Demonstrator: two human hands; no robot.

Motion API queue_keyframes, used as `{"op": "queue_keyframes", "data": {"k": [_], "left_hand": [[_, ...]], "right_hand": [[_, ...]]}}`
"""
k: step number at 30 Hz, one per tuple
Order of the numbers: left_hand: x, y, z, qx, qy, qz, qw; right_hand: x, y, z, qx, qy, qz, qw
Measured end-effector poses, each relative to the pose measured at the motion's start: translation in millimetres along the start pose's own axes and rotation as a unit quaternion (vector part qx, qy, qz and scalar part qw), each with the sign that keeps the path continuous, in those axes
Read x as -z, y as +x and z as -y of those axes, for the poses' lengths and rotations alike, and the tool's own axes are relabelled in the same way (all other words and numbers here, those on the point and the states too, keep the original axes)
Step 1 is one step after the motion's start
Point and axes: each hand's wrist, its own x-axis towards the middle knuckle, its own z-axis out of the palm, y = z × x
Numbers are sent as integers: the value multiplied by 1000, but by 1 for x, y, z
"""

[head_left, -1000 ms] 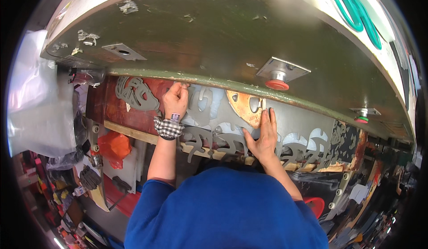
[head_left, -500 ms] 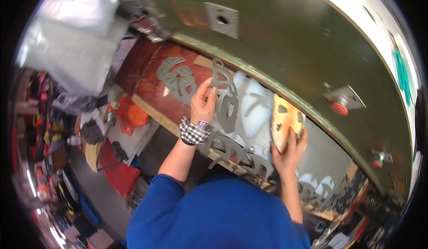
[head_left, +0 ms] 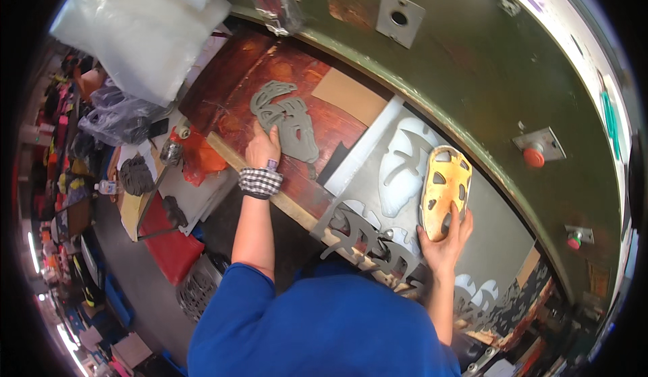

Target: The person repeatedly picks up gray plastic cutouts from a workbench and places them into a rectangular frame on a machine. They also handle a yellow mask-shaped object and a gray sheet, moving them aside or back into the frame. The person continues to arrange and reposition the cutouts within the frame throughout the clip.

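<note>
My right hand [head_left: 447, 242] grips the lower end of a yellow, foot-shaped cutting die [head_left: 445, 184] with several openings. The die is over a dark grey sheet [head_left: 487, 225], right beside a cut-out [head_left: 403, 168] of similar outline where pale white shows through. On the red-brown board to the left lies a small pile of grey cut-out pieces [head_left: 291, 126] with slots. My left hand [head_left: 262, 149] is at the pile's near left edge, thumb and forefinger apart and touching it. Whether it still pinches a piece's edge is hard to see.
A large green machine beam [head_left: 466, 60] runs along the far side, carrying a red button [head_left: 533, 155]. Slotted grey scrap [head_left: 368, 242] hangs over the near edge. Brown cardboard [head_left: 351, 97] lies beside the pile. Clear plastic bags [head_left: 145, 33] bulk at upper left.
My left hand has carried a grey slotted piece left from the sheet to the pile. The die has shifted slightly and sits beside the cut-out, still in my right hand. The view has turned.
</note>
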Motion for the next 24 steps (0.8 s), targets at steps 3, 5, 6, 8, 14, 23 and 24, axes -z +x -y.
{"op": "queue_keyframes", "data": {"k": [3,5,6,8,14,23,24], "left_hand": [[7,-2,1,-3,5,-9,1000],[17,-14,-3,-46,-14,-38,998],[21,-24,-7,-79,-44,-44,995],[32,-53,-10,-116,-91,-23,989],[38,-138,-20,-330,-134,27,934],[14,-116,-48,-414,-160,42,895],[11,-111,-53,-414,-161,42,895]], "right_hand": [[0,-5,-2,-16,58,-30,998],[6,-6,-6,-61,153,-34,986],[9,-8,-7,-96,228,-36,968],[11,-10,-6,-171,347,-32,922],[-8,-2,10,-52,61,-59,995],[18,27,-29,-128,284,-9,950],[28,38,-38,-83,261,-110,955]]}}
